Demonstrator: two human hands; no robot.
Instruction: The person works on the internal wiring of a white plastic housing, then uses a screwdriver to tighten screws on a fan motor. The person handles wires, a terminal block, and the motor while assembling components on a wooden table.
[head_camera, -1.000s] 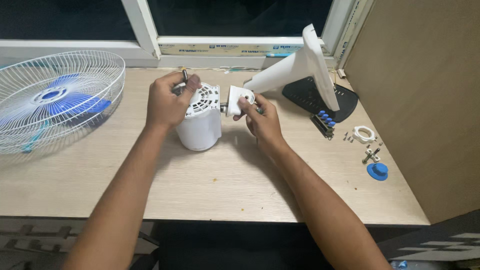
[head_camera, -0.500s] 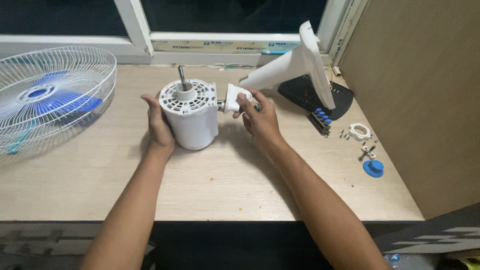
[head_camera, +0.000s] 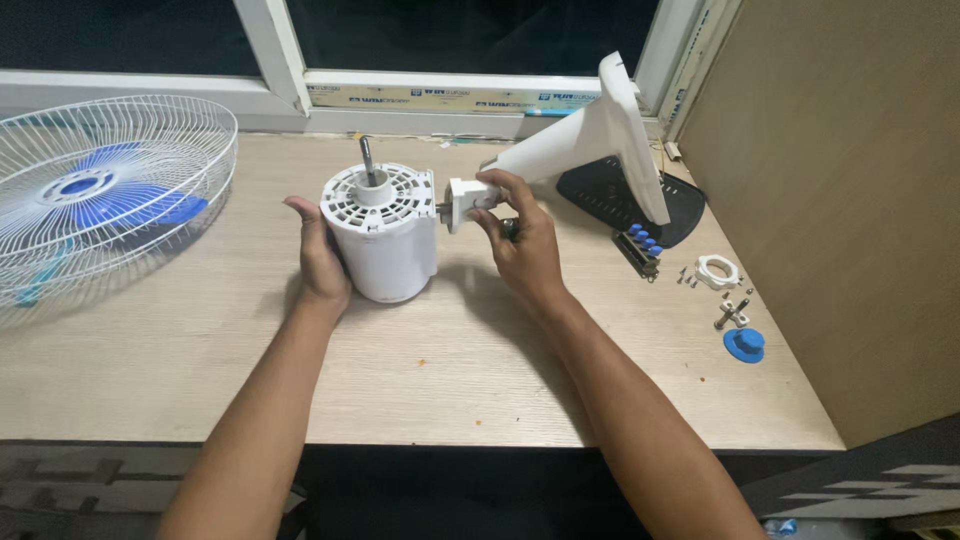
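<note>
white fan motor housing (head_camera: 382, 240) upright on the wooden table (head_camera: 420, 370), shaft (head_camera: 367, 160) vertical. left hand (head_camera: 320, 262) cups its left wall; right hand (head_camera: 520, 235) pinches the white neck bracket (head_camera: 462, 200) touching its right side, axis horizontal.

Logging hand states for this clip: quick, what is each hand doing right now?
Left hand: closed around the side of the white cylindrical plastic fan motor housing.
Right hand: closed, gripping the small white plastic neck bracket at the housing's side.
</note>
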